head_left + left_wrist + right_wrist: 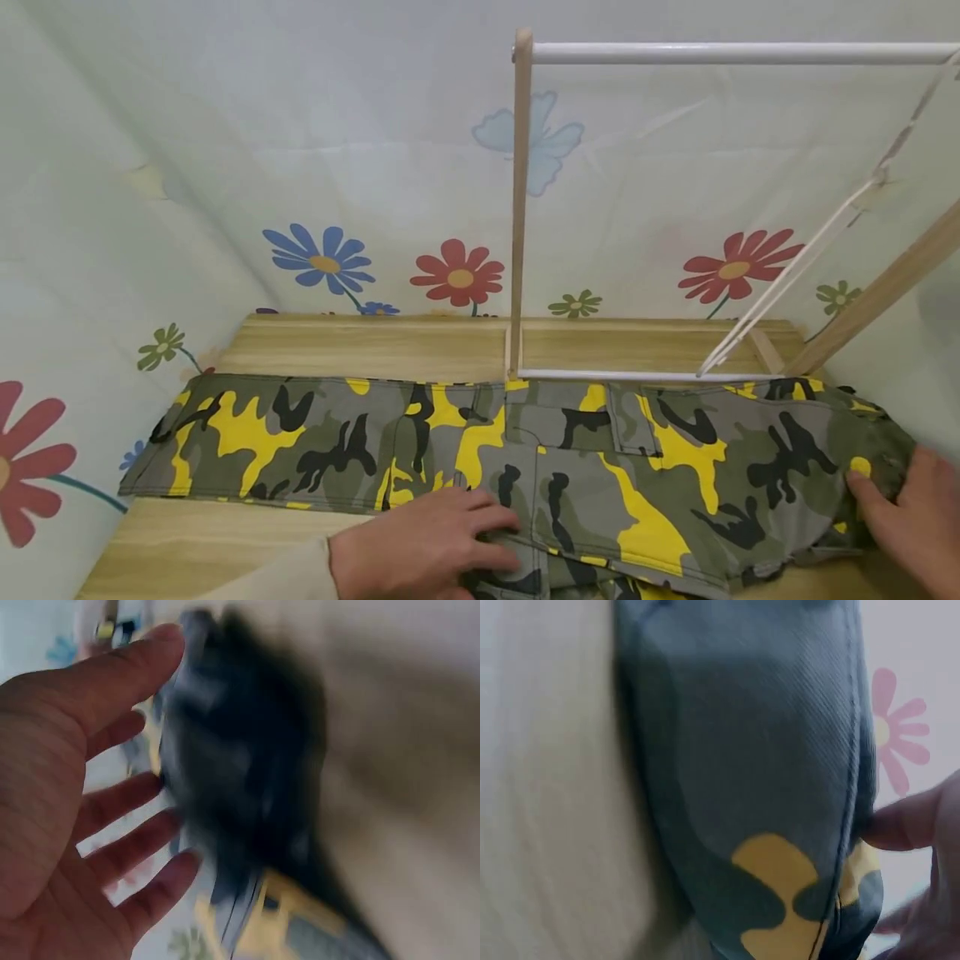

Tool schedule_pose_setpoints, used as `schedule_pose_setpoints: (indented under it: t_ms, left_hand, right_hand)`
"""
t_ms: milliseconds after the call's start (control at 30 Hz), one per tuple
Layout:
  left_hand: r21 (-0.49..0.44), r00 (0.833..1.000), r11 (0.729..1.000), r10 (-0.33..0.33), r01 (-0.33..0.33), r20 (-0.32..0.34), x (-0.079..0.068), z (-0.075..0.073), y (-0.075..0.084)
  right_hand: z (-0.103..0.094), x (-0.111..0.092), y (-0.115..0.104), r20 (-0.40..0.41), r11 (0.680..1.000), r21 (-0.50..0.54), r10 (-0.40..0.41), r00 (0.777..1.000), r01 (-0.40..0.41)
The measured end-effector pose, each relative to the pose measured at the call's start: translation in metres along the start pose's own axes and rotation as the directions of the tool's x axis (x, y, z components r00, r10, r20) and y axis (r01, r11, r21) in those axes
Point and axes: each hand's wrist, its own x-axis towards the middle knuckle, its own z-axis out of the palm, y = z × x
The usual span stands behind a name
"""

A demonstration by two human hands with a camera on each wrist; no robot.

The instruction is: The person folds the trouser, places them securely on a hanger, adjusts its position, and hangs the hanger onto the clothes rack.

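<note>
A grey, green, black and yellow camouflage garment (600, 483) lies stretched across the wooden table; its exact kind is unclear. One long narrow part reaches left, and a pocket flap shows near the middle. Over its near edge is my left hand (431, 542), with fingers apart and loosely bent. The left wrist view shows that hand (67, 780) beside the blurred dark cloth, nothing gripped. My right hand (915, 517) holds the garment's right end, thumb on top. In the right wrist view the thumb (904, 821) meets the cloth's seamed edge; the other fingers are mostly hidden.
Behind the garment stands a wooden frame (519, 208) with a white top rod (735, 54) and a white lower rod (622, 375). A white cord (795, 267) slants down at its right. Flower-printed sheeting (375, 167) surrounds the wooden table (337, 346).
</note>
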Motion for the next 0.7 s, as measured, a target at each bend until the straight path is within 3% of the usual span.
schedule_pose_setpoints:
  t_ms: [67,133,233,333,433,533,600,700]
  left_hand:
    - [0.039,0.999,0.999,0.034,-0.034,-0.013,0.004,0.012,0.007]
    - [0.135,0.997,0.99,0.053,-0.046,-0.05,0.006,0.024,0.012]
    - [0.283,0.988,0.959,0.063,-0.019,-0.144,0.01,0.04,0.017]
    - [0.372,0.972,0.928,0.064,0.025,-0.225,0.014,0.051,0.02]
    - [0.414,0.972,0.91,0.067,0.033,-0.225,0.018,0.052,0.021]
    - [0.376,0.992,0.926,0.059,-0.012,-0.115,0.022,0.038,0.017]
    - [0.289,0.997,0.957,0.04,-0.021,-0.06,0.026,0.024,0.013]
    - [0.128,0.998,0.991,-0.015,0.023,-0.065,0.033,0.003,0.005]
  right_hand:
    - [0.004,-0.003,0.001,0.059,0.997,-0.042,-0.064,0.996,0.067]
    - [0.009,-0.007,0.002,0.106,0.993,-0.044,-0.102,0.989,0.107]
    - [0.015,-0.01,0.004,0.1,0.979,-0.058,-0.188,0.977,0.195]
    - [0.018,-0.01,0.007,0.097,0.959,-0.091,-0.26,0.961,0.269]
    - [0.018,-0.008,0.01,0.112,0.941,-0.118,-0.304,0.946,0.316]
    - [0.016,-0.008,0.014,0.132,0.939,-0.104,-0.312,0.941,0.326]
    - [0.013,-0.009,0.016,0.132,0.94,-0.076,-0.321,0.938,0.333]
    - [0.009,-0.013,0.02,0.138,0.961,-0.012,-0.272,0.952,0.276]
